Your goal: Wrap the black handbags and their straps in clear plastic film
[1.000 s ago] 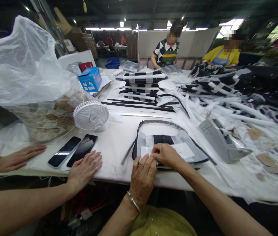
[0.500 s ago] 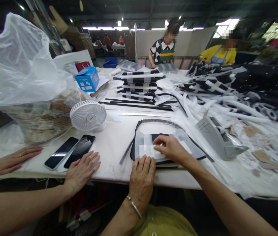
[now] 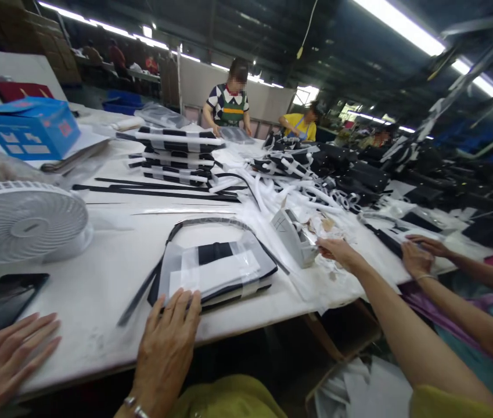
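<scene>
A black bag (image 3: 215, 253) with a long thin strap lies flat on the table, covered by translucent plastic sheeting and a white strip (image 3: 215, 276), with clear tape across them. My left hand (image 3: 170, 328), wearing a silver bracelet, rests on the bag's near left edge with its fingers stretched out. Over to the right, my right hand (image 3: 339, 254) is at the end of a grey tape dispenser (image 3: 292, 235). Its thumb and fingers are pinched at the shiny tape there; the exact grip is small and blurred.
A white fan (image 3: 24, 223), a phone (image 3: 6, 305) and another person's hand (image 3: 13, 348) are at left. Behind are black straps (image 3: 163, 191), wrapped bundles (image 3: 180, 139) and a blue box (image 3: 31, 128). A co-worker's hands (image 3: 420, 255) work at right.
My right hand has left the bag and moved right to the tape dispenser. My left hand stays on the bag. The view has turned right and tilted.
</scene>
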Action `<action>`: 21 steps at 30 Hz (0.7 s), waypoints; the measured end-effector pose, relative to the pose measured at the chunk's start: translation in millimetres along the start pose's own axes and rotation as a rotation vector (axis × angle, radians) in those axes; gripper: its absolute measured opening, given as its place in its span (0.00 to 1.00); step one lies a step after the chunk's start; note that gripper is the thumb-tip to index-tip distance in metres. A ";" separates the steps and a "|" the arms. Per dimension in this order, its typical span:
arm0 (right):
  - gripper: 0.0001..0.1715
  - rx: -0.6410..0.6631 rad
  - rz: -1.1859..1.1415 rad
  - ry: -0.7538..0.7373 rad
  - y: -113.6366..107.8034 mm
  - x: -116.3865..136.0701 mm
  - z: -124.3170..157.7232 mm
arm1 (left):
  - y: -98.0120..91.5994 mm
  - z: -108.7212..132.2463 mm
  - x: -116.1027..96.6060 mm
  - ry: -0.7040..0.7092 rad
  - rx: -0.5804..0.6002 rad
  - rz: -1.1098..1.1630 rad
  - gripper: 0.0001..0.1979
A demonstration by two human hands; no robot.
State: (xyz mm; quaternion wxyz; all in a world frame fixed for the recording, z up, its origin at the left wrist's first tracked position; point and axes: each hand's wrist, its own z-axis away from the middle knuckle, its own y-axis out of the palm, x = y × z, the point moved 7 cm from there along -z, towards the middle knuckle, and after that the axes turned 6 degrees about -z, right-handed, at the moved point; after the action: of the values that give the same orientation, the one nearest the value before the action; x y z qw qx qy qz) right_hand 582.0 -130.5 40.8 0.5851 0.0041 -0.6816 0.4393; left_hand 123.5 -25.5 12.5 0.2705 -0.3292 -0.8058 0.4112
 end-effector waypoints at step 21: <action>0.15 -0.080 -0.219 -0.004 1.5 -27.2 32.7 | -4.1 1.4 3.6 -0.054 0.066 -0.048 0.24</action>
State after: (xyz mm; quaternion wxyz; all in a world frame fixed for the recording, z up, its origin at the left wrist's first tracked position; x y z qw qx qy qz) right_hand 563.8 -163.1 20.4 0.6280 0.0563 -0.6953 0.3451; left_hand 119.0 -25.2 15.9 0.2694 -0.2895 -0.8065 0.4396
